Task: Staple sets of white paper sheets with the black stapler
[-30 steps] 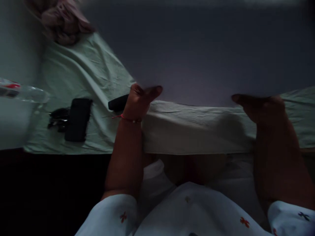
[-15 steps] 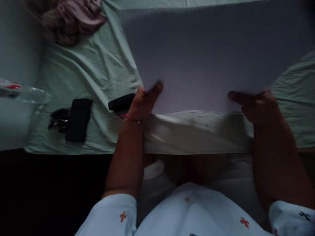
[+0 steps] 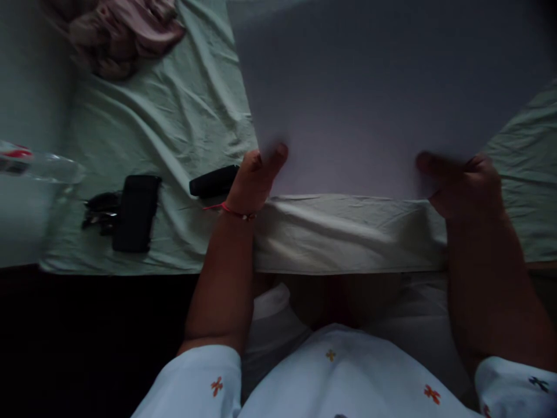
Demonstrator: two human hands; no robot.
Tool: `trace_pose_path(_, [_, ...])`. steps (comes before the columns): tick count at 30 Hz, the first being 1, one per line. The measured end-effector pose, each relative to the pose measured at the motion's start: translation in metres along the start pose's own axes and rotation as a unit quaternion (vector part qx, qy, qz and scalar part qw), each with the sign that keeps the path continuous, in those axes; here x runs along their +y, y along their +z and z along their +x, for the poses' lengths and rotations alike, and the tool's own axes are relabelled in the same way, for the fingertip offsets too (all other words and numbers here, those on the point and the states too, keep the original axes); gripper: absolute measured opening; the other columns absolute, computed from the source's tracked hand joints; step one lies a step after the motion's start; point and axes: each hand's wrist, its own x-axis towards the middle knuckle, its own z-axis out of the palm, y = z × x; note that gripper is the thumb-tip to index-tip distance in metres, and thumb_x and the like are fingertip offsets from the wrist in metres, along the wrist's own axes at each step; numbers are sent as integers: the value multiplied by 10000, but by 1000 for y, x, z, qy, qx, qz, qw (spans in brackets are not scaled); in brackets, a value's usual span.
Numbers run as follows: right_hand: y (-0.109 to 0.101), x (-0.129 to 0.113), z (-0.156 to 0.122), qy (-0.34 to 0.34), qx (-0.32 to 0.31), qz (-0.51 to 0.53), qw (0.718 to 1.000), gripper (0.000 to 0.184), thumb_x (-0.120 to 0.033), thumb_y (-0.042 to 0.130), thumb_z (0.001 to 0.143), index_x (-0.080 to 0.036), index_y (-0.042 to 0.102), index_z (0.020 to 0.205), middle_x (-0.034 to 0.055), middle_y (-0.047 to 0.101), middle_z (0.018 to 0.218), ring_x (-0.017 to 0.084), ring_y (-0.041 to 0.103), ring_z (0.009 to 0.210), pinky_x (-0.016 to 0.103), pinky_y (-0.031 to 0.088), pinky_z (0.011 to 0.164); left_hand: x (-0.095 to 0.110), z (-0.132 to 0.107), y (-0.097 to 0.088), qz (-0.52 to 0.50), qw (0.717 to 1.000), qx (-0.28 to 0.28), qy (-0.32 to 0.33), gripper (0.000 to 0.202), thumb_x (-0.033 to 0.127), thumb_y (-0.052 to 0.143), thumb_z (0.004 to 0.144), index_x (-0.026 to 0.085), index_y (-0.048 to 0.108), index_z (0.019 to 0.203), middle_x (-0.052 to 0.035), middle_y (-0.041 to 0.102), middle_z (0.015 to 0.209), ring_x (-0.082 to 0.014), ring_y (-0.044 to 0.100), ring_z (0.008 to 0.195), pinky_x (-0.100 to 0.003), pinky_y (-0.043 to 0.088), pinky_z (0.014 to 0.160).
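Observation:
A large pale sheet of paper (image 3: pixel 357 116) spans the upper right of the head view, raised toward the camera with its far edge cut off by the frame. My left hand (image 3: pixel 256 177) grips its near left corner, thumb on top and fingers underneath. At the near right corner my right hand (image 3: pixel 467 183) holds it the same way, its thumb blurred. The fingers of both hands are mostly hidden beneath the sheet. Close beside my left hand lies a dark, narrow case-like object (image 3: pixel 213 181), one end hidden by the hand.
A green cloth (image 3: pixel 187 116) covers the table. At left are a black phone (image 3: pixel 136 213), a bunch of keys (image 3: pixel 101 213) and a clear plastic bottle (image 3: pixel 43 165) on its side. Crumpled pink fabric (image 3: pixel 130 35) lies at the back left. The table's front edge runs below my wrists.
The sheet's far edge has risen toward the camera and out of the frame, and its left edge stands steeper. My right hand has shifted slightly right; both hands keep their hold.

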Motion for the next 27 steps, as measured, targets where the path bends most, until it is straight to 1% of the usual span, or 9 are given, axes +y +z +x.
trace_pose_path(2, [0,2,1,-6,7,13,1000,417,-323,994,503,-197,790,844,16,722,957,130,657,834,297,584,806,-1,1,0,33,998,-24,43,304,464,702,935,183,603,873,-21,540,785,-162,597,762,-283,482,678])
trace_pose_path(4, [0,4,1,-5,12,16,1000,424,-326,994,513,-199,791,862,12,724,957,119,657,809,282,579,768,-4,1,-1,68,995,-24,66,372,521,685,935,189,599,791,-12,506,734,-146,554,683,-267,428,600])
trace_pose_path(8, [2,4,0,16,10,-1,1000,449,-345,999,489,-198,783,854,3,721,911,107,641,768,248,558,700,-7,1,-4,43,997,-33,62,485,648,669,905,208,570,727,14,428,670,-111,399,560,-267,299,503])
trace_pose_path(12, [3,4,-1,14,22,3,1000,449,-352,998,491,-203,775,850,-4,727,923,111,650,777,256,564,709,-3,-1,-4,21,997,-49,60,514,681,687,876,216,554,703,24,404,651,-110,349,552,-274,264,511])
trace_pose_path(14, [2,4,-1,6,28,3,1000,440,-357,994,510,-208,776,862,-2,735,939,114,658,785,261,566,714,-1,-3,-3,37,995,-47,75,510,669,698,873,213,560,690,22,414,649,-112,356,557,-276,276,519])
trace_pose_path(16, [1,5,0,7,27,-2,1000,436,-359,994,510,-210,772,855,-1,736,929,113,654,773,259,561,696,0,-3,-2,38,995,-52,79,496,665,698,875,206,600,714,8,471,672,-119,412,578,-275,325,531])
trace_pose_path(22, [4,2,-2,31,7,-12,999,471,-394,1008,449,-191,747,786,8,718,863,109,621,714,256,530,625,-5,1,-7,31,997,-60,47,471,660,652,912,195,667,840,-26,593,748,-165,609,729,-265,443,594])
trace_pose_path(24, [5,2,-2,22,23,-23,999,453,-409,1000,473,-187,744,774,6,705,842,101,606,688,254,512,605,-4,0,-8,26,996,-72,38,471,660,643,921,196,656,845,-20,593,726,-156,612,702,-255,441,579])
trace_pose_path(27, [4,3,0,11,54,-35,998,434,-412,986,515,-180,748,794,2,684,828,87,580,658,251,493,593,2,-6,-7,30,994,-108,5,494,681,611,933,197,631,835,1,547,624,-121,538,541,-241,357,478])
